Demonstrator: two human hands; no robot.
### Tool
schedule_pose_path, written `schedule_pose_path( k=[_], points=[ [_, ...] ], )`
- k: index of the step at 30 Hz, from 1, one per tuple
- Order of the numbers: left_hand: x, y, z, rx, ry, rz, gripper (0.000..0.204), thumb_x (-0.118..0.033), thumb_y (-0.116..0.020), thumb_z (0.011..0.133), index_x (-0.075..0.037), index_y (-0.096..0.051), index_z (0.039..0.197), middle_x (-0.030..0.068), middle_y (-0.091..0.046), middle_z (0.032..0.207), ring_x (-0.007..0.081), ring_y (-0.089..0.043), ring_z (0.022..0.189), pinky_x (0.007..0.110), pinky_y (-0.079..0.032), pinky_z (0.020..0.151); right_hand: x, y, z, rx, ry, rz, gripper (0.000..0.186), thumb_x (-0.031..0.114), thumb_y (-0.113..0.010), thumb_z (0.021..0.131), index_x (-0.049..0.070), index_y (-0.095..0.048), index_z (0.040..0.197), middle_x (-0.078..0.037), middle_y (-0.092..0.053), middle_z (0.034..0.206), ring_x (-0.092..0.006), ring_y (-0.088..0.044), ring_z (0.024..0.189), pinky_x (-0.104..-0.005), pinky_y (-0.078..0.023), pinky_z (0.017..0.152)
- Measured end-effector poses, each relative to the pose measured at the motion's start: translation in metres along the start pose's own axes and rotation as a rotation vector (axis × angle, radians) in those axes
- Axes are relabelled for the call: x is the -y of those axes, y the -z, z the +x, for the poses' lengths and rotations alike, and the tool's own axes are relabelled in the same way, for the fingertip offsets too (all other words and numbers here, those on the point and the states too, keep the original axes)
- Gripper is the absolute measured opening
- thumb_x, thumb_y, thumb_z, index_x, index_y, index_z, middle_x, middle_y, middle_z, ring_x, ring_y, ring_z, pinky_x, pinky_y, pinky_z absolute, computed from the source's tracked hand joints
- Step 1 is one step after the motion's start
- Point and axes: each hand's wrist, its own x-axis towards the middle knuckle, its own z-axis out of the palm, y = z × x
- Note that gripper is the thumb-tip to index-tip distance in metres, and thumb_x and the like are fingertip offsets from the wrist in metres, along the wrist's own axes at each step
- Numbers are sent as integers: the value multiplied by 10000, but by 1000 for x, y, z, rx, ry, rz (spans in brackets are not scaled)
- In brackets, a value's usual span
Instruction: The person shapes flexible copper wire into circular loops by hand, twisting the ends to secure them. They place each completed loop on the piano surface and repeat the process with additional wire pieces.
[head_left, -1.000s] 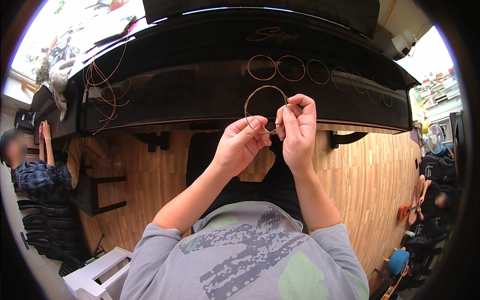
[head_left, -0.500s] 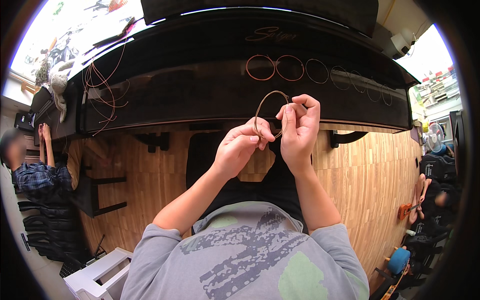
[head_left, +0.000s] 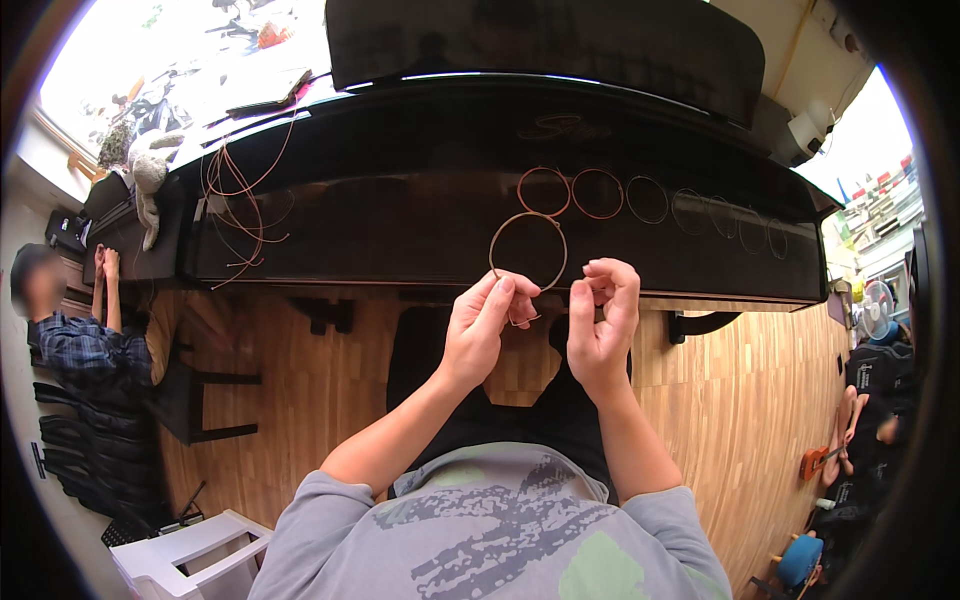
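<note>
Bronze-toned coil (head_left: 565,255), one, in left hand (head_left: 480,328); seven rings (head_left: 597,169) beyond.

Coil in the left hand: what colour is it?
The coil is brownish gold, shown in the head view.

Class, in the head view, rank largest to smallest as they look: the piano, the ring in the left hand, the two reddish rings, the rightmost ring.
1. Piano
2. Held ring (seems nearer, so true size unsure)
3. Two reddish rings, too alike to separate
4. Rightmost ring
</note>
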Motion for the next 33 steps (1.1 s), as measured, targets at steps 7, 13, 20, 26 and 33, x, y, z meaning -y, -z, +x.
schedule_pose_path(
  k=[7,13,20,26,33],
  points=[
    [-3,-15,11,-167,-109,-8,296,-213,-473,1012,9,-625,1135,14,-612,886,64,-557,794,214,-457,717,8,0,-11,248,-60,278,413,189,-719,809,41,-557,1158,-60,-599,859,-139,-567,761,-262,-457,680],
    [2,-16,6,-125,-113,14,279,-170,-507,989,14,-599,1178,59,-644,1052,107,-612,911,254,-498,796,11,-9,-3,193,-50,173,84,24,-643,862,15,-623,943,-76,-611,837,-153,-575,701,-253,-464,620],
    [-20,0,14,-154,57,-341,351,-143,-453,976,-33,-409,1306,142,-605,1126,252,-631,1023,360,-530,840,6,-4,-3,155,32,94,37,-6,-608,875,1,-596,909,-102,-619,855,-192,-599,723,-279,-484,635],
    [-31,9,22,-214,268,-198,528,-338,-463,976,-26,-310,1374,218,-509,1240,352,-605,1068,446,-544,843,0,-2,2,190,282,-57,93,-20,-631,844,1,-608,932,-130,-642,876,-269,-643,792,-327,-523,676],
    [-37,26,35,69,395,-211,433,-345,-347,1032,-31,-418,1320,173,-641,1100,276,-704,859,316,-599,538,1,4,-2,207,201,-4,88,-10,-610,875,5,-617,961,-116,-652,866,-229,-650,796,-312,-523,695]
  ],
)
